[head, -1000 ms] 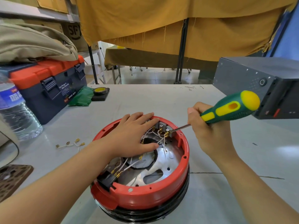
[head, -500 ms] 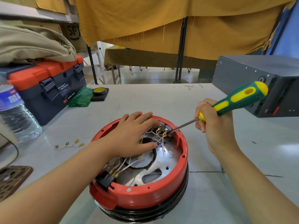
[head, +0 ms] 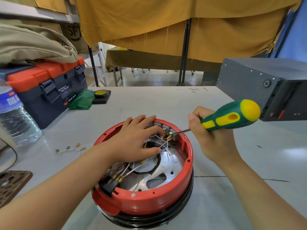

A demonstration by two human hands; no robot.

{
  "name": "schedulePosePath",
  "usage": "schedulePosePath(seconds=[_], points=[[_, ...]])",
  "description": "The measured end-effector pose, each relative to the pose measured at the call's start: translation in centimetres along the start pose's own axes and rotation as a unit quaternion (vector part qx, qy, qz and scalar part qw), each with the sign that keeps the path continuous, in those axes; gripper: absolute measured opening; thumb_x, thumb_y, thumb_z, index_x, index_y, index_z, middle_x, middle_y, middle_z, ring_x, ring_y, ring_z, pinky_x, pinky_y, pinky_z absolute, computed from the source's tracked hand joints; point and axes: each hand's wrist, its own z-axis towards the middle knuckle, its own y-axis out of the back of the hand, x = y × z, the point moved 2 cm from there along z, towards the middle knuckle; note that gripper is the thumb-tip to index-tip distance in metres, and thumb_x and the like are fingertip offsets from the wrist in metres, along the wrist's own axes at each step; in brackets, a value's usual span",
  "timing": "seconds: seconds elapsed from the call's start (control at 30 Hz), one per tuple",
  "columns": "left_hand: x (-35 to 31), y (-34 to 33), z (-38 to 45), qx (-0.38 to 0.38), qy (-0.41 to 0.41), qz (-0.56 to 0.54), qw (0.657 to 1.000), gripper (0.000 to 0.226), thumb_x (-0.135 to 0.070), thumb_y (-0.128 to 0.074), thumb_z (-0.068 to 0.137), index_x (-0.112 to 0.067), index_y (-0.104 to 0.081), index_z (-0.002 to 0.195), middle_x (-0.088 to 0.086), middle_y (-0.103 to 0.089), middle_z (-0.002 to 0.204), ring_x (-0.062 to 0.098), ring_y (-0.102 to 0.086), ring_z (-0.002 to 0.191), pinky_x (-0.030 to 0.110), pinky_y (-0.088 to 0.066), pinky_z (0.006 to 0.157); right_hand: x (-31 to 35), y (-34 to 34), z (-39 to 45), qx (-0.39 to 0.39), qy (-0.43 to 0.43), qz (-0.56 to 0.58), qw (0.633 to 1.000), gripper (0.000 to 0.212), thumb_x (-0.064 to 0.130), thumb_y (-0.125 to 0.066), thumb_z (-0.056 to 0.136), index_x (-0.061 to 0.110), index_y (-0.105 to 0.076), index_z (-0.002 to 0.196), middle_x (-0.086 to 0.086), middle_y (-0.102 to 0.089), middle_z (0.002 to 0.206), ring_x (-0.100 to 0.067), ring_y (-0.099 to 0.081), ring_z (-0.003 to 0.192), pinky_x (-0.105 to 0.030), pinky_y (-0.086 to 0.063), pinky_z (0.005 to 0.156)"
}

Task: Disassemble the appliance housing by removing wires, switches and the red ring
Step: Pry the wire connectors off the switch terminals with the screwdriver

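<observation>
My left hand (head: 134,140) lies flat, fingers straight, pressing down inside the housing (head: 144,218) near its far rim; it grips nothing. My right hand (head: 214,138) is wrapped round the green/yellow screwdriver (head: 230,117), thumb on the grip's front end. The tip sits at a brass terminal (head: 170,134) on the grey switches (head: 166,127) at the far wall, just inside the red ring (head: 166,198). The housing stands mid-table (head: 249,180), ring on top, black base below.

Risks from this pos.:
- Tip slip. The shaft enters at a shallow angle, so excess lever force can throw it off the terminal toward my left fingers (head: 156,128), which lie just beside it. Judged the main hazard.
- Wire damage. White wires (head: 132,170) cross the metal plate (head: 176,163) near the tip; prying sideways may tear a lead from its connector rather than slide it off.
- Tab breakage. Twisting at the switch may snap the terminal or crack the ring wall.
- Housing shift. If my left palm eases off, the round base may rotate or skid under the pry load.

Wires at the black connector (head: 108,185) on the near rim are attached, not yet done. One freed wire set (head: 71,148) lies on the table, left of the housing.
</observation>
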Motion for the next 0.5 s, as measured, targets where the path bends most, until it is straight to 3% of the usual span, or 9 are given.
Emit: schedulePosePath(seconds=[0.1, 0.17, 0.33, 0.4, 0.5], points=[[-0.1, 0.1, 0.0, 0.006, 0.0, 0.002, 1.0, 0.045, -0.06, -0.044, 0.086, -0.05, -0.033, 0.128, -0.007, -0.002, 0.159, 0.02, 0.003, 0.146, 0.051, -0.005, 0.116, -0.7, 0.2, 0.2, -0.011, -0.058, 0.024, 0.998, 0.039, 0.035, -0.043, 0.081, 0.006, -0.038, 0.056, 0.009, -0.032, 0.046, -0.005, -0.035, 0.046, -0.009, -0.026, 0.047], [-0.1, 0.1, -0.1, 0.009, 0.0, 0.001, 1.0, 0.044, -0.06, -0.044, 0.086, -0.051, -0.033, 0.128, -0.007, -0.001, 0.159, 0.021, 0.003, 0.146, 0.052, -0.005, 0.116, -1.2, 0.4, 0.3, -0.027, -0.112, 0.079, 0.99, 0.035, 0.036, -0.045, 0.077, 0.009, -0.039, 0.055, 0.01, -0.035, 0.043, -0.006, -0.034, 0.043, -0.01, -0.026, 0.046], [-0.1, 0.0, -0.1, 0.011, -0.001, 0.004, 1.0, 0.044, -0.061, -0.044, 0.086, -0.053, -0.033, 0.128, -0.007, 0.0, 0.159, 0.021, 0.004, 0.146, 0.052, -0.004, 0.116, -2.5, 0.4, 0.5, -0.07, -0.188, 0.17, 0.965, 0.029, 0.017, -0.047, 0.076, 0.013, -0.038, 0.049, 0.008, -0.033, 0.044, -0.007, -0.029, 0.04, -0.015, -0.025, 0.041], [-0.1, 0.0, 0.0, 0.01, -0.002, 0.005, 1.0, 0.043, -0.061, -0.044, 0.086, -0.053, -0.033, 0.127, -0.007, 0.0, 0.159, 0.02, 0.004, 0.146, 0.052, -0.004, 0.116, -3.0, 0.4, 0.5, -0.092, -0.215, 0.206, 0.95, 0.026, 0.015, -0.047, 0.073, 0.007, -0.037, 0.05, 0.004, -0.032, 0.046, -0.009, -0.026, 0.038, -0.019, -0.021, 0.04], [-0.1, -0.1, 0.0, 0.007, -0.002, 0.003, 1.0, 0.041, -0.061, -0.043, 0.086, -0.053, -0.035, 0.125, -0.007, -0.001, 0.159, 0.02, 0.004, 0.146, 0.052, -0.004, 0.116, -3.6, 0.0, 0.4, -0.103, -0.24, 0.226, 0.939, 0.025, 0.014, -0.046, 0.071, 0.013, -0.042, 0.046, 0.001, -0.033, 0.047, -0.01, -0.025, 0.036, -0.019, -0.02, 0.04]])
